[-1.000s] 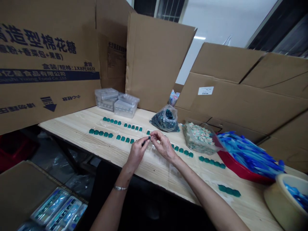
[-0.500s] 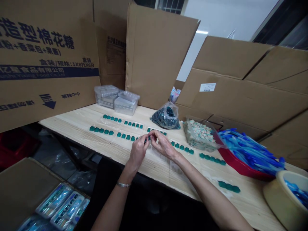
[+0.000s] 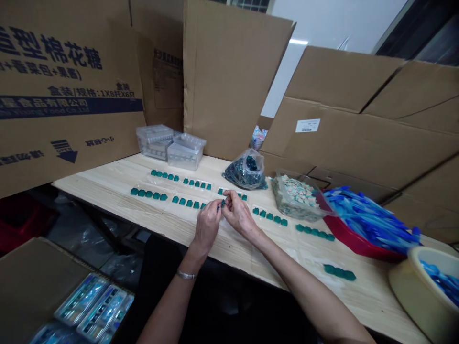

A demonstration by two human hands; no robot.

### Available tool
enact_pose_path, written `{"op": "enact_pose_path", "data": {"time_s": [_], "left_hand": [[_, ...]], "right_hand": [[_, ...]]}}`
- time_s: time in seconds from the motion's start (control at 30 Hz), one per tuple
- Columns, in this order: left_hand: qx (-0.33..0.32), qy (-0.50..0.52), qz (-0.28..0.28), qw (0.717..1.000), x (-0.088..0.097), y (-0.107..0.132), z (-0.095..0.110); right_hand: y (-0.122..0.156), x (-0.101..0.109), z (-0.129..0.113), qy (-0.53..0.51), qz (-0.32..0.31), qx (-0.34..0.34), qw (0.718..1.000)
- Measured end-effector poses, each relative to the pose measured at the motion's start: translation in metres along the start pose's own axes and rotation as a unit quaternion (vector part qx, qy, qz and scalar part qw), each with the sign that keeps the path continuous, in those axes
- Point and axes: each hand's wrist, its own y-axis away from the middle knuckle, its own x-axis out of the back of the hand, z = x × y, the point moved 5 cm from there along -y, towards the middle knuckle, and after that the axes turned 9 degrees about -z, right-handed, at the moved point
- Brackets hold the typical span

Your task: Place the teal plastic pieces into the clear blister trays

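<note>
My left hand (image 3: 208, 222) and my right hand (image 3: 237, 213) meet over the middle of the table, fingertips pinched together. Between them is a small dark green piece (image 3: 223, 203), mostly covered by the fingers, so its exact kind does not show. Beyond my fingers lies a short row of green pieces (image 3: 244, 196) on clear film. Other such rows run to the left (image 3: 148, 194) and to the right (image 3: 269, 216) of my hands. Behind them stands a clear plastic bag (image 3: 245, 173) filled with dark green pieces.
Clear plastic boxes (image 3: 184, 152) stand at the back left. To the right are a clear tub of pale pieces (image 3: 297, 196), a red tray (image 3: 349, 241) heaped with blue packets, and a cream bucket (image 3: 412, 286). Cardboard (image 3: 233, 76) walls the back. An open carton (image 3: 32, 272) sits low left.
My fingers have shifted slightly around the small green piece, with the right fingertips now closer to the left. The view has moved a little; the rows look the same.
</note>
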Motion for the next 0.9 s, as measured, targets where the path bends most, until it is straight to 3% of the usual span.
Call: {"op": "enact_pose_path", "data": {"time_s": [0.1, 0.23, 0.47, 0.63, 0.77, 0.9], "left_hand": [[0.036, 0.058, 0.012, 0.998, 0.003, -0.003, -0.006], [0.065, 0.129, -0.033, 0.989, 0.001, -0.006, -0.013], [0.073, 0.097, 0.0, 0.993, 0.006, -0.002, -0.014], [0.092, 0.214, -0.057, 0.971, 0.008, -0.007, -0.024], [0.077, 0.22, -0.043, 0.971, 0.015, -0.008, -0.02], [0.063, 0.214, -0.038, 0.974, 0.012, -0.007, -0.013]], "right_hand": [[-0.003, 0.002, 0.002, -0.014, 0.008, -0.007, 1.0], [-0.004, 0.003, 0.002, -0.016, -0.002, 0.007, 1.0], [0.002, 0.0, -0.015, 0.012, -0.032, 0.047, 0.998], [0.01, 0.004, -0.018, 0.013, -0.024, 0.065, 0.998], [0.008, 0.012, -0.005, -0.095, -0.043, 0.005, 0.995], [0.005, 0.011, 0.014, -0.278, -0.087, -0.089, 0.952]]}}
